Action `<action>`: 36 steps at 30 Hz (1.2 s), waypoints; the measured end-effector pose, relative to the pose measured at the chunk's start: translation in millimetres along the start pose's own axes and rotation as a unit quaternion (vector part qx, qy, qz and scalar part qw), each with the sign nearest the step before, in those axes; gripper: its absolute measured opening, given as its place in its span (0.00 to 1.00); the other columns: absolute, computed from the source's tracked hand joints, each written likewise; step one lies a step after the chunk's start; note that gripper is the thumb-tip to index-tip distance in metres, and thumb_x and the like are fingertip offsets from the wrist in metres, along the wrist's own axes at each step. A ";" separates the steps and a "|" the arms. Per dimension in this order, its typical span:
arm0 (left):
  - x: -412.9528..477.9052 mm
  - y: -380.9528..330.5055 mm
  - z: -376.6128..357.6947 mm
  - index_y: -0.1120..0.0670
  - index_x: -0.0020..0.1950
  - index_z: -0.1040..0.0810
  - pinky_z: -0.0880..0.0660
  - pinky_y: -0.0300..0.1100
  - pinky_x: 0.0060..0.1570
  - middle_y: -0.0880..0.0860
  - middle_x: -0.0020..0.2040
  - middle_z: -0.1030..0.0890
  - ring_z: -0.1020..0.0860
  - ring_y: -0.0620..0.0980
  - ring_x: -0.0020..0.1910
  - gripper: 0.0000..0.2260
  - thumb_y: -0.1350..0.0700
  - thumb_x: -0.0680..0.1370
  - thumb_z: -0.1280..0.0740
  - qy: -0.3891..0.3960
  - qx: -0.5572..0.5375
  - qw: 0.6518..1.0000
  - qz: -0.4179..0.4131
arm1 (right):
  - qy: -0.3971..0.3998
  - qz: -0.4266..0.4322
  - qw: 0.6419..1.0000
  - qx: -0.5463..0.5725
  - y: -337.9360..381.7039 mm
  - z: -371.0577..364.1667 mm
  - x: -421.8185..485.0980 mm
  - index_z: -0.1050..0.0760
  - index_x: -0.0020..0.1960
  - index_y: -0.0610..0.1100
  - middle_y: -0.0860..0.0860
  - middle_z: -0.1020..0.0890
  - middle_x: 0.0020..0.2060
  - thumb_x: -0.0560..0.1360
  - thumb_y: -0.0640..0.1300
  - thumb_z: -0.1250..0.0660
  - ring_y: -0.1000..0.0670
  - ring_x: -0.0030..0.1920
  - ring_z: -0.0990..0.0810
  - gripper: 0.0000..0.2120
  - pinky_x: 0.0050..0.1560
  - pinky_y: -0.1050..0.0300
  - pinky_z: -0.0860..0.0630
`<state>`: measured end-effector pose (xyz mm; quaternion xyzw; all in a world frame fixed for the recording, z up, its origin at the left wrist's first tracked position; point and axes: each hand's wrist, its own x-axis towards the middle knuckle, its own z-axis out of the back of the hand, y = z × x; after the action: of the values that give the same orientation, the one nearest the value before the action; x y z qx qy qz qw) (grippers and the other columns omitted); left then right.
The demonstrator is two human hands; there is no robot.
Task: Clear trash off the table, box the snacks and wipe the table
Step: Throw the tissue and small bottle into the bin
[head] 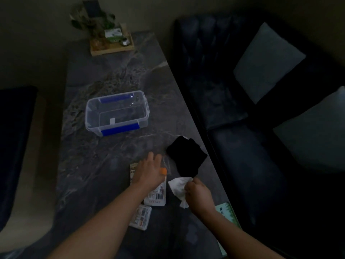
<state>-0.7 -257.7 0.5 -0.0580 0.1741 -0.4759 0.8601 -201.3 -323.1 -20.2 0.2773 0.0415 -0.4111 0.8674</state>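
Observation:
The room is dim. My right hand is closed around a crumpled white tissue near the right edge of the dark marble table. My left hand reaches forward with fingers spread over a clear wrapper with an orange bit; whether it grips anything is unclear. Under the left wrist lies a white snack packet, and a second snack packet sits nearer me. A black cloth lies just beyond both hands. A clear plastic box with blue handles stands open farther back.
A wooden tray with a plant and small items sits at the table's far end. A green booklet lies at the right edge. A dark sofa with pale cushions runs along the right; a dark seat stands left.

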 end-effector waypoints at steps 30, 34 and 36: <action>-252.1 -151.8 -100.7 0.46 0.64 0.25 0.26 0.45 0.53 0.49 0.58 0.23 0.23 0.51 0.57 0.26 0.46 0.67 0.24 0.092 -0.207 0.970 -0.087 | -0.110 -0.269 0.942 0.169 -106.7 -31.3 -286.5 0.19 0.43 0.50 0.53 0.22 0.44 0.73 0.39 0.34 0.57 0.38 0.24 0.08 0.35 0.69 0.33; -274.3 -180.6 -141.8 0.46 0.62 0.24 0.31 0.41 0.48 0.49 0.57 0.22 0.23 0.51 0.57 0.25 0.43 0.67 0.25 0.120 -0.175 0.976 -0.045 | -0.038 -0.274 0.945 0.176 -160.0 -43.0 -301.3 0.19 0.46 0.50 0.51 0.19 0.49 0.74 0.39 0.34 0.53 0.46 0.20 0.09 0.45 0.65 0.27; -283.8 -192.7 -167.8 0.48 0.62 0.24 0.28 0.42 0.52 0.49 0.57 0.22 0.23 0.51 0.57 0.28 0.39 0.65 0.27 0.154 -0.187 0.970 -0.018 | 0.015 -0.273 0.947 0.169 -186.0 -50.8 -303.7 0.21 0.44 0.51 0.50 0.18 0.49 0.74 0.38 0.35 0.51 0.48 0.20 0.09 0.47 0.60 0.26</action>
<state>-352.1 -112.7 -35.5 -0.1469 0.3894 -0.4533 0.7882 -530.2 -181.8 -55.0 0.4042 0.0578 -0.6289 0.6617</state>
